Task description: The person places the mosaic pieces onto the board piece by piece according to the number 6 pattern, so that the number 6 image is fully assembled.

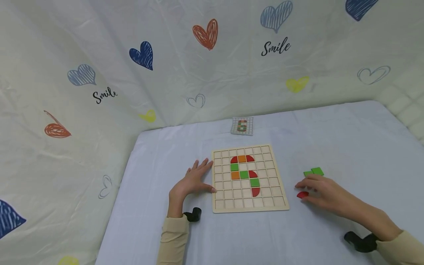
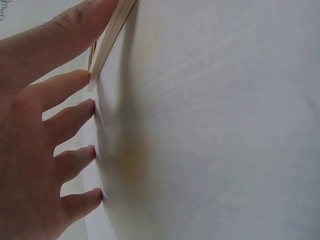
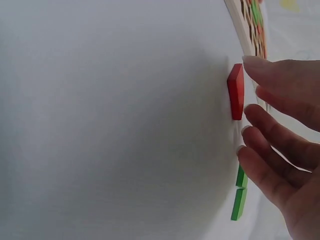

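A wooden grid board [image 1: 218, 206] lies mid-table, with red quarter-round, orange and green square tiles set in its cells. My left hand [image 1: 193, 181] spreads its fingers at the board's left side, thumb and index fingertip at the edge. In the left wrist view that thumb [image 2: 65, 35] lies along the board's side [image 2: 107, 45]. To the right of the board, my right hand [image 1: 326, 193] hovers low over a loose red quarter-round tile [image 1: 302, 194]. In the right wrist view the red tile [image 3: 236, 92] sits beside the parted thumb and fingers, on the cloth. Two green tiles [image 1: 317, 171] lie just beyond the hand.
Behind the board, a small pattern card [image 1: 242, 126] shows a similar figure on a grid. White cloth [image 1: 159, 158] covers the table. A curtain printed with hearts [image 1: 205, 34] hangs along the back and left side. Black wrist-worn devices [image 1: 361, 241] sit at both sleeves.
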Available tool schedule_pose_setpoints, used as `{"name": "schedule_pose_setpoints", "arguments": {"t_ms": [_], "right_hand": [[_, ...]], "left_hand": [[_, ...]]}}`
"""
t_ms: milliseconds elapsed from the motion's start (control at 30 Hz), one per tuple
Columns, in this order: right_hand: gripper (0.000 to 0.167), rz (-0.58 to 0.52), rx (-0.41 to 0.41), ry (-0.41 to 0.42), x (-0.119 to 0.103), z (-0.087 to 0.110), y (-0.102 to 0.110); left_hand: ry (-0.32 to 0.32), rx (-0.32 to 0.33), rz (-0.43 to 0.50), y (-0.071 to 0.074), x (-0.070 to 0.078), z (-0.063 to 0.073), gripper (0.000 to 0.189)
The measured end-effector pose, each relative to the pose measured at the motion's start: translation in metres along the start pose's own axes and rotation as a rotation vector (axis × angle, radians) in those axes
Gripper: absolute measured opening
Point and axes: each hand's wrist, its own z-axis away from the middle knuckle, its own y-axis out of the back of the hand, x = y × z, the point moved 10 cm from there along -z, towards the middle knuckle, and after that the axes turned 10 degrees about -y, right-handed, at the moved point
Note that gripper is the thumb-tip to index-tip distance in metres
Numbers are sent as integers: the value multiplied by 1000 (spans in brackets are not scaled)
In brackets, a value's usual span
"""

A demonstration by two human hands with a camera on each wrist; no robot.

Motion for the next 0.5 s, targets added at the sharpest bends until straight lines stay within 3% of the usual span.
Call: {"name": "schedule_pose_setpoints", "arguments": {"t_ms": [500], "right_hand": [[39, -9, 21, 3, 8, 5, -1]], "left_hand": [[4, -2, 0, 0, 0, 0, 102]]}}
